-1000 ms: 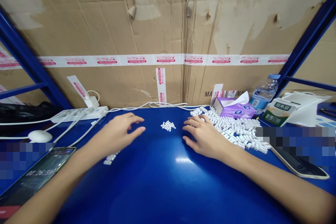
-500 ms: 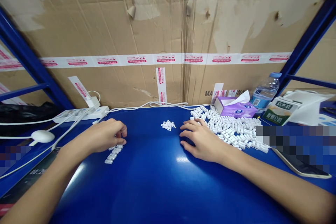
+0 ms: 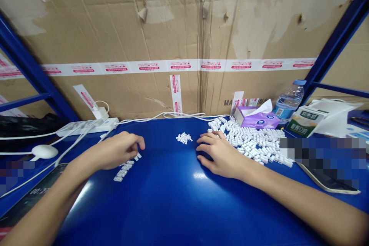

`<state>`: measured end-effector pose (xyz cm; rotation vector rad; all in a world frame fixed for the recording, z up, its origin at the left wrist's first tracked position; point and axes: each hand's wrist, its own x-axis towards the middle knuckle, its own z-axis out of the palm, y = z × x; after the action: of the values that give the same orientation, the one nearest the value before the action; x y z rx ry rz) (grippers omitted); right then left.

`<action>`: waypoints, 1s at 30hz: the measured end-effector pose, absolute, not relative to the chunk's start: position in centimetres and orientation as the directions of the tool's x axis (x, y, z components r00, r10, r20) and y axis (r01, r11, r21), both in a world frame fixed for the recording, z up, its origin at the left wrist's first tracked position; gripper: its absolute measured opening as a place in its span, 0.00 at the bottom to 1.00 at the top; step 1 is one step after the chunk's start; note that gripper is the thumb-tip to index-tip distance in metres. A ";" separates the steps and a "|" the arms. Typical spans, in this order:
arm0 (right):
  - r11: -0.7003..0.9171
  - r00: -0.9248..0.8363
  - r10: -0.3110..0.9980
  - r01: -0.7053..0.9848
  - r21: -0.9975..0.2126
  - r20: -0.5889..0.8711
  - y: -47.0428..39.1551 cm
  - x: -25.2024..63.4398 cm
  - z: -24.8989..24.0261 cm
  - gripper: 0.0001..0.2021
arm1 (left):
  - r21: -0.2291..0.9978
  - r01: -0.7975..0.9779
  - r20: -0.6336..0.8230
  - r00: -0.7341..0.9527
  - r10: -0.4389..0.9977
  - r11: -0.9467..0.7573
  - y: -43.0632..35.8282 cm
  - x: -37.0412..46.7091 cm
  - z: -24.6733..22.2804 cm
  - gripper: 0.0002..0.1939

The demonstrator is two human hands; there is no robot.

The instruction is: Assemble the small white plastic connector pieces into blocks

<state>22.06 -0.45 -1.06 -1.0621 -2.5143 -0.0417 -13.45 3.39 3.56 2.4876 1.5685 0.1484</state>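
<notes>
My left hand (image 3: pixel 119 150) hovers over a short slanting row of small white plastic pieces (image 3: pixel 123 171) on the left of the blue table. Its index finger is bent and stands apart from the thumb, with nothing visible between them. Just under the fingertips lies one more white piece (image 3: pixel 138 156), slightly off the row's upper end; the hand hides part of the row. My right hand (image 3: pixel 219 153) rests with fingers spread on the table, at the left edge of a large spread of white plastic pieces (image 3: pixel 253 144). Between the hands sits a little heap of tiny white parts (image 3: pixel 183 137).
Behind the big spread stand a purple tissue pack (image 3: pixel 256 117), a water bottle (image 3: pixel 289 98) and a green-and-white carton (image 3: pixel 305 122). A tablet (image 3: pixel 328 178) lies at right. At left are a power strip (image 3: pixel 86 126), white cables and a dark screen (image 3: pixel 34 192). Cardboard (image 3: pixel 129 27) walls the back.
My left index finger has lifted and stretched away from the thumb, and a white piece now shows below it, apart from the row. My right hand has stayed put.
</notes>
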 end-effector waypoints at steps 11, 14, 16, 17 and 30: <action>0.711 -0.627 0.679 0.692 -0.128 0.381 -0.5 22.0 -1.1 0.09 | 0.205 0.848 -0.029 0.504 0.863 -0.489 3.1 -11.8 3.1 0.11; 0.710 -0.628 0.680 0.693 -0.127 0.379 -0.6 22.0 -1.1 0.09 | 0.236 0.837 -0.075 0.522 0.849 -0.494 3.1 -12.1 3.5 0.10; 0.710 -0.629 0.680 0.693 -0.123 0.378 -0.6 22.1 -1.1 0.09 | 0.264 0.833 -0.123 0.529 0.840 -0.486 3.0 -12.0 3.8 0.10; 0.709 -0.628 0.680 0.694 -0.121 0.378 -0.5 22.1 -1.1 0.09 | 0.272 0.834 -0.143 0.529 0.837 -0.480 2.9 -11.9 3.9 0.10; 0.704 -0.629 0.687 0.700 -0.119 0.363 -0.6 21.8 -0.9 0.09 | 0.404 0.651 0.157 0.642 0.750 -0.642 1.3 -6.2 1.1 0.10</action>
<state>21.81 -0.62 -0.86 -1.0784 -2.5311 -0.0468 -6.21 1.34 1.07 2.5541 1.1235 0.4499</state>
